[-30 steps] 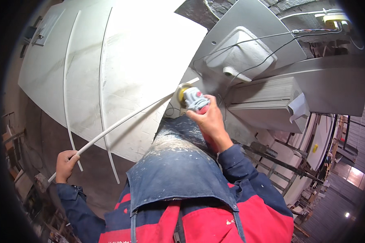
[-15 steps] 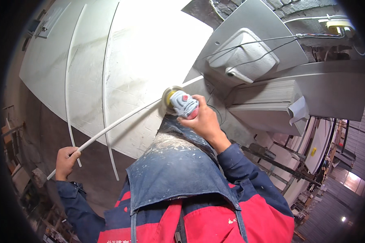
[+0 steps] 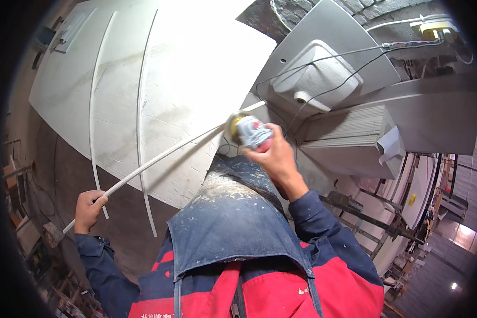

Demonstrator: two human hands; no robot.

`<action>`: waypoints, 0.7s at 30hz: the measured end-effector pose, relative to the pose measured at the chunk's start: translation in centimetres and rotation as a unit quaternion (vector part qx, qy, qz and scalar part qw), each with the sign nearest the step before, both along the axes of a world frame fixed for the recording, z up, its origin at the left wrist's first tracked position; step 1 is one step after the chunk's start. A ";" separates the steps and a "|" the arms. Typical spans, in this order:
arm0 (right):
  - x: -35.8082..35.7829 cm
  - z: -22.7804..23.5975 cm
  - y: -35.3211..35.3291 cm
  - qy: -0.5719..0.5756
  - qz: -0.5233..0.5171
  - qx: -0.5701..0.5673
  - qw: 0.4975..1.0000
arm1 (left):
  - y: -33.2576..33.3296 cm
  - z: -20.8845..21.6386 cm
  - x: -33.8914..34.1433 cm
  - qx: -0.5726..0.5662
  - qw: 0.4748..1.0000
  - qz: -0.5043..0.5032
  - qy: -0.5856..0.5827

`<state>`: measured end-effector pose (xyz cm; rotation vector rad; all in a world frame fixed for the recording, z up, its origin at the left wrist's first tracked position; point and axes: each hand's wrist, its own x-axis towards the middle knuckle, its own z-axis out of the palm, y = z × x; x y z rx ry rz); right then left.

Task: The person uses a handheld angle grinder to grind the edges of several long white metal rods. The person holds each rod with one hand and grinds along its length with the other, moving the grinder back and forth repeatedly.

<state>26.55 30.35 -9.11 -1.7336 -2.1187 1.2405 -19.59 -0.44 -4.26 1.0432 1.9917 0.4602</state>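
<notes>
My left hand [image 3: 90, 209] is closed around the lower left part of a long, thin white strip [image 3: 159, 158]. The strip slants up to the right across the edge of a large white board [image 3: 116, 127]. In my right hand [image 3: 277, 159] is an angle grinder [image 3: 253, 130], its body wrapped in pale material with red at the rear. The grinder's disc [image 3: 233, 124] is blurred and lies at the strip near its far right end. Whether disc and strip touch, I cannot tell. Two more white strips [image 3: 141, 100] lie lengthwise on the board, their near ends past its edge.
Right of the board, a white sink basin [image 3: 323, 74] sits upside down on a grey slab [image 3: 368, 61]. Dark cables [image 3: 350, 77] run across it to a power socket [image 3: 437, 30]. Stacked pale panels [image 3: 350, 127] stand nearer, with metal bars [image 3: 365, 214] beside my right arm.
My right hand and the grinder have shifted to the right along the strip, toward its far end. My left hand keeps its grip on the strip, nearly unmoved.
</notes>
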 end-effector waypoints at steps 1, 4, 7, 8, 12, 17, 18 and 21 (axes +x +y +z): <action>-1.0 0.8 -0.8 -0.020 0.050 -0.016 0.998 | -0.2 0.1 0.0 -0.007 1.000 -0.002 0.003; -3.2 0.8 -2.9 0.027 0.130 -0.050 0.990 | -0.3 0.0 -0.3 -0.017 1.000 -0.006 0.010; -3.0 0.2 -2.7 0.010 0.110 -0.028 0.994 | 0.0 0.4 -0.3 -0.025 1.000 0.000 0.006; -2.6 0.3 -2.2 -0.002 0.094 -0.028 0.995 | 0.1 0.4 -0.3 -0.029 1.000 0.006 0.003; 0.0 -1.1 0.7 -0.034 0.035 0.028 0.998 | -0.5 -0.5 -0.4 -0.002 1.000 0.001 0.015; 1.9 -1.2 3.5 -0.057 -0.012 0.030 0.998 | -0.8 -1.3 -0.9 0.007 1.000 -0.005 0.012; 2.2 -1.3 3.9 -0.062 -0.024 0.038 0.997 | -0.7 -1.3 -0.9 0.007 1.000 -0.009 0.014; 2.9 -1.6 5.0 -0.063 -0.061 0.058 0.994 | -0.1 -0.6 -0.5 -0.006 1.000 -0.007 0.000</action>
